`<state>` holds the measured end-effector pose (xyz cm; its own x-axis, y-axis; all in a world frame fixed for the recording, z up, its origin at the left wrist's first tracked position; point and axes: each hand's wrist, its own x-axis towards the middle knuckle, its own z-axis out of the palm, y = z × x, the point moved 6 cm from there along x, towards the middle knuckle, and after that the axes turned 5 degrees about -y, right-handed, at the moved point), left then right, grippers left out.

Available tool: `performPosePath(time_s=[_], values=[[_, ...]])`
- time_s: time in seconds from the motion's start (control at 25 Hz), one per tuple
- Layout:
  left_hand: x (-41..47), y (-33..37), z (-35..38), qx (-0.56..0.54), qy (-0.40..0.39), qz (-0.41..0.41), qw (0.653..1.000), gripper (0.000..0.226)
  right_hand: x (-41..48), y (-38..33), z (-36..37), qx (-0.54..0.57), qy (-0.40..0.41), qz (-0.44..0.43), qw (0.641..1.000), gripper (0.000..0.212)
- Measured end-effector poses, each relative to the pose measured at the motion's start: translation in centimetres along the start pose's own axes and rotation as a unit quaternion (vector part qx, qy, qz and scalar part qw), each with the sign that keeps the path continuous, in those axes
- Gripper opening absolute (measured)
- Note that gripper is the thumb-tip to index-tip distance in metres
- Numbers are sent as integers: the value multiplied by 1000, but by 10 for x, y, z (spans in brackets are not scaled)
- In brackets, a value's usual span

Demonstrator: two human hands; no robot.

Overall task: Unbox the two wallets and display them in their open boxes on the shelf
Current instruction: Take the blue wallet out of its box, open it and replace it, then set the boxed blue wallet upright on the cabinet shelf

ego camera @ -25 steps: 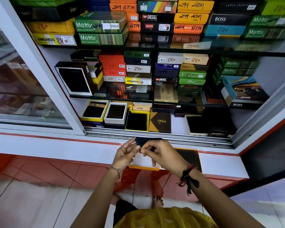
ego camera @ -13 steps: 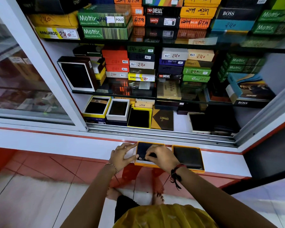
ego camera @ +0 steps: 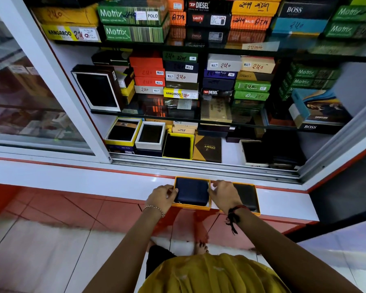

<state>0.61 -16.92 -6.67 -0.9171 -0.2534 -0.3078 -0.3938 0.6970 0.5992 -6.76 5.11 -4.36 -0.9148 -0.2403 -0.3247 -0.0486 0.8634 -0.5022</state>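
**Orange-rimmed boxes hold both wallets on the ledge**

Yellow cloth fills the bottom of the view, and both forearms reach out from it toward the white worktop in front of the display cabinet. The left hand touches the left edge of the near orange-rimmed box, fingers curled against the navy wallet lying flat inside it. The right hand rests across the gap between this box and the second orange-rimmed box, where a black wallet lies partly hidden behind the wrist. Neither hand is clearly clamped on anything; they look like light fingertip contacts, seating or squaring the navy wallet.

By the look of it, the wallets are light, soft-cornered and slightly pliant, and the cardboard boxes are stiff but easily dented at the walls. Each box is best carried by its two opposite sides, kept level so the wallet does not slide out.

Both wallets appear boxed and open, so what remains is probably lifting them over the sliding-door track onto the bottom shelf. Beyond the track stand other open display boxes: a yellow box, a white box, and a brown lid. A bare patch of shelf shows to the right of that lid.
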Motion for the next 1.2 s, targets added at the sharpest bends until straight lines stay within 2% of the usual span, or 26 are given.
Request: performPosePath(time_s=[0.08,0.16,0.24,0.36,0.52,0.6,0.76,0.88,1.04,1.2], values=[[0,4,3,-7,-14,-15,1000,38,-2,-1,6,25,-36,21,999,29],[-3,6,1,-29,-29,-36,998,38,-7,-3,3,48,-37,14,998,31],[-9,9,-10,-114,-21,-48,992,44,-14,0,-6,133,-17,16,991,27],[-20,32,-42,-244,15,-12,970,41,-29,-2,-27,303,9,3,953,38],[-23,85,-99,-299,49,59,951,42,-38,-34,-93,419,82,-78,901,42],[-20,115,-132,-298,78,107,945,43,-34,-56,-133,416,124,-125,892,43],[5,159,-181,-177,157,148,960,51,0,-99,-179,385,175,-178,888,45],[39,168,-202,-121,192,115,967,53,39,-129,-185,331,207,-178,903,48],[80,158,-220,-72,216,66,971,52,88,-161,-183,281,196,-150,927,50],[111,158,-234,-38,221,39,974,51,116,-177,-189,259,204,-134,935,52]])
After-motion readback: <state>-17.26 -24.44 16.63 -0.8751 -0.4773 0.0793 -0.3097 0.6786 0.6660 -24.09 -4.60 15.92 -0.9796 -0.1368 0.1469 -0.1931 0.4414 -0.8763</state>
